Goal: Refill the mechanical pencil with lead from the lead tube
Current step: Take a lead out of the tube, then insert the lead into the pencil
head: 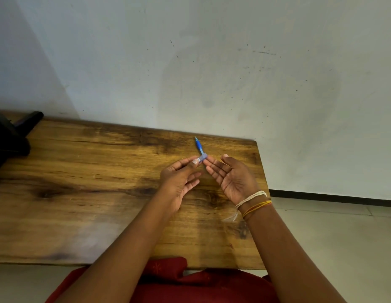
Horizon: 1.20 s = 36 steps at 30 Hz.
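A blue mechanical pencil [199,146] lies on the wooden table [85,193] near its far edge, with its tip pointing away from me. Just in front of it, my left hand [179,182] pinches a small pale-blue lead tube [202,158] between thumb and forefinger. My right hand [232,178] is beside it, palm turned up and toward the left, fingers spread. Its fingertips reach close to the tube's right end; I cannot tell whether they touch it. No loose lead is visible.
The table's right edge [263,193] runs close to my right wrist, with tiled floor [332,237] beyond. A black object [8,138] sits at the table's far left corner. A pale wall [212,62] stands directly behind the table. Red cloth [168,272] covers my lap.
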### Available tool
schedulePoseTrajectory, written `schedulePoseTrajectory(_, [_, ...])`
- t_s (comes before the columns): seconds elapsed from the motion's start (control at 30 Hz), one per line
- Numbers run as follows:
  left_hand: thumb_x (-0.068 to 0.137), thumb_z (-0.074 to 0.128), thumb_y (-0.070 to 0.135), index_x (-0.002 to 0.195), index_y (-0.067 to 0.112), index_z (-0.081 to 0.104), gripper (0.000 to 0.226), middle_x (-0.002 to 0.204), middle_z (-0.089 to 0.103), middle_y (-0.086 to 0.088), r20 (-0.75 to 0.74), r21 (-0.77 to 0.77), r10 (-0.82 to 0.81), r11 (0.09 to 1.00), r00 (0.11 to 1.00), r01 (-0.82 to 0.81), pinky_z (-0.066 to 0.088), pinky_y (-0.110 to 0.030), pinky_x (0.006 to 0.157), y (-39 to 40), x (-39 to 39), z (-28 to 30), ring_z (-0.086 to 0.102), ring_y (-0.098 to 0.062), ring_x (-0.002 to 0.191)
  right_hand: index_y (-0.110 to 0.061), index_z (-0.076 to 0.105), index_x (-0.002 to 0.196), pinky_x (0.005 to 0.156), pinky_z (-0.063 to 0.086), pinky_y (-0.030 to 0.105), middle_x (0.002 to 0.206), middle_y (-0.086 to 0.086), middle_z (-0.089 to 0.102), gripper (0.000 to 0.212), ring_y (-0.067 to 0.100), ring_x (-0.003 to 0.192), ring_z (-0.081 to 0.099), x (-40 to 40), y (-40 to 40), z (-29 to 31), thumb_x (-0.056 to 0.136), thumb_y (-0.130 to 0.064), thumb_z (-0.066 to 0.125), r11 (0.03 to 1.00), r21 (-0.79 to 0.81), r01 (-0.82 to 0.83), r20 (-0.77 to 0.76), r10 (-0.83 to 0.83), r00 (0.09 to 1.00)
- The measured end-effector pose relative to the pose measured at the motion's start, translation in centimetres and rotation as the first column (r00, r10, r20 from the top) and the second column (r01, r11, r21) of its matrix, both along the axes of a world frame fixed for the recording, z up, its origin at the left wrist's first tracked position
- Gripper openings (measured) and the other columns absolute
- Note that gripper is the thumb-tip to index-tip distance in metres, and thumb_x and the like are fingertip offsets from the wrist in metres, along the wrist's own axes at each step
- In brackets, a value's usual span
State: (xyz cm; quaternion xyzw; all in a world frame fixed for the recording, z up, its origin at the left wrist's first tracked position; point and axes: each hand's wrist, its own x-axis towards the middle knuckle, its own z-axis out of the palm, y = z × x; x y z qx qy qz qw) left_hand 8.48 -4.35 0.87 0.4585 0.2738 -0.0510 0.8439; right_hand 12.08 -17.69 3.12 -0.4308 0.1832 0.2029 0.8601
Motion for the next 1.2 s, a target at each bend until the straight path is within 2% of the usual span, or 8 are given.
schedulePoseTrajectory(0.27, [0.078,0.076,0.019,0.086,0.017,0.073,0.009,0.081,0.075,-0.002,0.0,0.432,-0.008,0.902,1.0,0.007,0.057,-0.023,0.06,-0.1,0.3,-0.2,0.072,-0.015,0.075,-0.008,0.045,0.094,0.066,0.062,0.029,0.081,0.021,0.074,0.009,0.026,0.075,0.075,0.3,0.2,-0.4,0.101,-0.011,0.041,0.997,-0.071,-0.018,0.016,0.019,1.0])
schedulePoseTrajectory(0.37, [0.075,0.078,0.023,0.081,0.02,0.075,0.007,0.073,0.073,0.005,0.017,0.594,0.005,0.804,1.0,-0.014,0.047,-0.015,0.047,0.4,0.3,-0.6,0.065,-0.003,0.062,-0.007,0.044,0.099,0.068,0.061,0.03,0.088,0.023,0.07,0.006,0.027,0.078,0.072,0.4,0.0,-0.5,0.101,-0.011,0.041,0.987,-0.158,0.005,0.036,0.001,0.999])
schedulePoseTrajectory(0.47, [0.074,0.079,0.024,0.08,0.018,0.077,0.009,0.071,0.072,0.006,-0.007,0.719,-0.024,0.695,1.0,0.021,0.045,-0.018,0.051,0.8,0.5,-1.1,0.063,-0.004,0.058,-0.007,0.047,0.095,0.065,0.06,0.03,0.086,0.021,0.069,0.008,0.025,0.073,0.071,0.6,-0.3,-0.3,0.1,-0.012,0.044,0.972,-0.232,0.045,0.044,-0.036,0.998])
schedulePoseTrajectory(0.63, [0.072,0.081,0.023,0.078,0.016,0.078,0.01,0.068,0.069,0.01,-0.056,0.814,-0.1,0.572,0.993,0.104,0.042,-0.017,0.052,1.0,0.4,-1.8,0.06,-0.001,0.06,-0.005,0.047,0.102,0.06,0.059,0.028,0.081,0.017,0.068,0.007,0.024,0.069,0.069,0.7,-0.9,-0.1,0.099,-0.011,0.047,0.952,-0.298,0.074,0.048,-0.063,0.997])
schedulePoseTrajectory(0.77, [0.072,0.08,0.025,0.076,0.017,0.077,0.009,0.067,0.067,0.009,-0.062,0.862,-0.133,0.492,0.989,0.12,0.049,-0.02,0.056,1.0,0.3,-2.0,0.062,-0.003,0.062,-0.005,0.048,0.107,0.06,0.059,0.028,0.083,0.016,0.069,0.012,0.024,0.07,0.069,0.6,-1.1,-0.1,0.098,-0.012,0.049,0.943,-0.325,0.074,0.061,-0.057,0.997])
schedulePoseTrajectory(0.83, [0.073,0.08,0.024,0.076,0.018,0.077,0.008,0.071,0.07,0.005,-0.052,0.87,-0.144,0.479,0.988,0.116,0.053,-0.025,0.06,1.0,0.3,-2.0,0.065,-0.008,0.064,-0.005,0.048,0.107,0.059,0.059,0.028,0.082,0.016,0.069,0.012,0.023,0.069,0.07,0.6,-1.3,-0.2,0.098,-0.012,0.049,0.94,-0.334,0.073,0.065,-0.054,0.996])
schedulePoseTrajectory(1.0, [0.073,0.079,0.022,0.073,0.017,0.076,0.006,0.06,0.059,0.015,-0.036,0.883,-0.131,0.46,0.991,0.093,0.044,-0.02,0.055,1.0,0.2,-2.0,0.06,-0.003,0.06,-0.004,0.05,0.108,0.053,0.058,0.026,0.081,0.014,0.071,0.014,0.02,0.064,0.072,0.6,-1.6,-0.3,0.098,-0.014,0.051,0.936,-0.345,0.075,0.065,-0.055,0.996])
schedulePoseTrajectory(1.2, [0.074,0.079,0.02,0.072,0.014,0.076,0.006,0.064,0.06,0.01,-0.03,0.904,-0.118,0.42,0.993,0.077,0.046,-0.022,0.06,1.0,0.3,-2.1,0.058,-0.004,0.062,-0.006,0.049,0.107,0.054,0.059,0.025,0.08,0.013,0.07,0.013,0.019,0.063,0.071,0.6,-1.6,-0.2,0.097,-0.013,0.051,0.934,-0.348,0.079,0.074,-0.057,0.996])
